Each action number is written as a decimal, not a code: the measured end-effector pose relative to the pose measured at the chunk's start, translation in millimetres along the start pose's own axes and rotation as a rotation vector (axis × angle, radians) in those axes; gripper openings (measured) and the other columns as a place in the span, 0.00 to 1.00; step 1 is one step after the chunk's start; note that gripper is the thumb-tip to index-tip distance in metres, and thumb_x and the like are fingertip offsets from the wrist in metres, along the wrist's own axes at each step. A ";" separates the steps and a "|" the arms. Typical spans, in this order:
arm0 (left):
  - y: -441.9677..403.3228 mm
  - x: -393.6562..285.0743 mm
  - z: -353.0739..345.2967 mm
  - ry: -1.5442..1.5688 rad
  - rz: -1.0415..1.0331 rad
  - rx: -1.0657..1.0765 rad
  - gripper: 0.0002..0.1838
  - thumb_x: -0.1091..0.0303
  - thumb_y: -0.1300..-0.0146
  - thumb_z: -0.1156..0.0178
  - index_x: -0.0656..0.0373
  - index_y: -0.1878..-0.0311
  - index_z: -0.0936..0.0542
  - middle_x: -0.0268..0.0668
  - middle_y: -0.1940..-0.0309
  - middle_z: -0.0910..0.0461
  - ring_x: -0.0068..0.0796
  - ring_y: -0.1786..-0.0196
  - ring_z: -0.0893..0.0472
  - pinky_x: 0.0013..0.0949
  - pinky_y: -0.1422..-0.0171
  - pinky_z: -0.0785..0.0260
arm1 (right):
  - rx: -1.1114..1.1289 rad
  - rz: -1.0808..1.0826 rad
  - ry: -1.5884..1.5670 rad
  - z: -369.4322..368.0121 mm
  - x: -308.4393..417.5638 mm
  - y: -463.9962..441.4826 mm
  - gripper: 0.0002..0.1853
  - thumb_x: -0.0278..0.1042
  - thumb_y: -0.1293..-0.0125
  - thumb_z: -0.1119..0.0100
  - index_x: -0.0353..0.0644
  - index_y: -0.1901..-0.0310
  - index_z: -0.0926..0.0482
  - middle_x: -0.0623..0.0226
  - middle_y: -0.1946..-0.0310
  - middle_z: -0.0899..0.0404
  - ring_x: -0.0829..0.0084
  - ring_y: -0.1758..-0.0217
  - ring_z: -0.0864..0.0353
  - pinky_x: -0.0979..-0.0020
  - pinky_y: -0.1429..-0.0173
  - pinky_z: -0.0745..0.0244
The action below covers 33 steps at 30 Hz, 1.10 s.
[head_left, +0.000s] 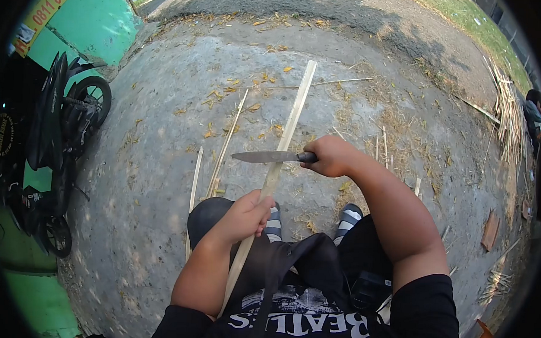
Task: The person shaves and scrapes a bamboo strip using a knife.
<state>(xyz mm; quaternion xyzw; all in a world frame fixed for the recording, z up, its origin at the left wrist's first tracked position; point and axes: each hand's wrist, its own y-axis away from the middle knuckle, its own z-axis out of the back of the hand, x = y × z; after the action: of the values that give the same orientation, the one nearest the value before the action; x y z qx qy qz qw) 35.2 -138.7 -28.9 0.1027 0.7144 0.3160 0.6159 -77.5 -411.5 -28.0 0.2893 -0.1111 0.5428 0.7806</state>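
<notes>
A long pale strip of split bamboo (292,118) slants up and away from my lap. Wrapped around its lower part is my left hand (244,217), above my knee. My right hand (328,154) grips the dark handle of a knife (262,157). The knife's blade lies across the strip, pointing left, a little beyond my left hand. Whether the edge bites into the strip I cannot tell. Below the left hand the strip runs back beside my left forearm.
Thin strips (228,140) lie on the concrete ground (149,182) among yellow leaves and shavings. A heap of sticks (507,113) is at the far right, near a partly visible person (535,114). A black motorcycle (57,135) stands left by a green wall (98,25).
</notes>
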 end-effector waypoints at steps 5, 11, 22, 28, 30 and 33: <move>0.2 -0.5 3.5 0.007 -0.009 -0.024 0.14 0.56 0.14 0.51 0.58 0.50 0.27 0.27 0.74 0.30 0.18 0.77 0.30 0.26 0.71 0.31 | -0.111 -0.141 -0.064 0.7 -28.7 -11.3 0.17 0.50 0.29 0.35 0.46 0.52 0.11 0.54 0.61 0.11 0.49 0.53 0.12 0.51 0.48 0.19; -0.6 1.0 1.4 -0.004 -0.028 0.006 0.15 0.55 0.14 0.50 0.58 0.49 0.27 0.27 0.74 0.31 0.18 0.77 0.31 0.26 0.71 0.31 | 0.029 0.067 -0.028 -1.9 20.1 6.9 0.16 0.49 0.29 0.34 0.45 0.54 0.11 0.51 0.61 0.12 0.48 0.54 0.13 0.50 0.48 0.20; -0.8 -1.9 2.1 0.034 0.001 0.023 0.14 0.55 0.14 0.51 0.56 0.51 0.28 0.26 0.74 0.32 0.18 0.77 0.30 0.26 0.71 0.31 | -0.134 -0.030 -0.015 6.3 -5.4 -1.0 0.16 0.50 0.27 0.36 0.45 0.52 0.12 0.52 0.60 0.12 0.48 0.53 0.13 0.50 0.47 0.20; 1.9 0.9 4.1 0.008 -0.009 0.015 0.13 0.56 0.14 0.51 0.56 0.51 0.28 0.27 0.74 0.31 0.18 0.77 0.30 0.26 0.71 0.30 | -0.175 -0.103 -0.082 8.8 -25.2 -12.7 0.18 0.51 0.27 0.35 0.44 0.53 0.13 0.53 0.59 0.11 0.49 0.53 0.12 0.50 0.48 0.19; 2.0 2.8 5.2 0.005 -0.003 0.004 0.13 0.56 0.14 0.50 0.56 0.51 0.28 0.27 0.74 0.31 0.18 0.77 0.30 0.26 0.70 0.30 | -0.281 -0.229 -0.112 12.5 -44.7 -14.7 0.18 0.51 0.27 0.36 0.43 0.54 0.13 0.52 0.59 0.11 0.49 0.53 0.12 0.51 0.48 0.19; 3.3 -2.4 4.8 0.028 0.016 0.007 0.13 0.56 0.14 0.50 0.56 0.51 0.28 0.27 0.74 0.31 0.18 0.77 0.30 0.26 0.70 0.30 | -0.262 -0.203 -0.079 14.4 -34.9 -4.0 0.18 0.51 0.26 0.37 0.43 0.53 0.13 0.52 0.59 0.11 0.49 0.53 0.12 0.51 0.47 0.19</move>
<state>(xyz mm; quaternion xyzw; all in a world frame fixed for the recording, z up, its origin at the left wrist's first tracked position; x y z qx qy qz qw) 39.4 -135.8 -25.2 0.1060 0.7233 0.3195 0.6029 -85.2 -448.1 -34.7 0.2158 -0.1817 0.4302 0.8576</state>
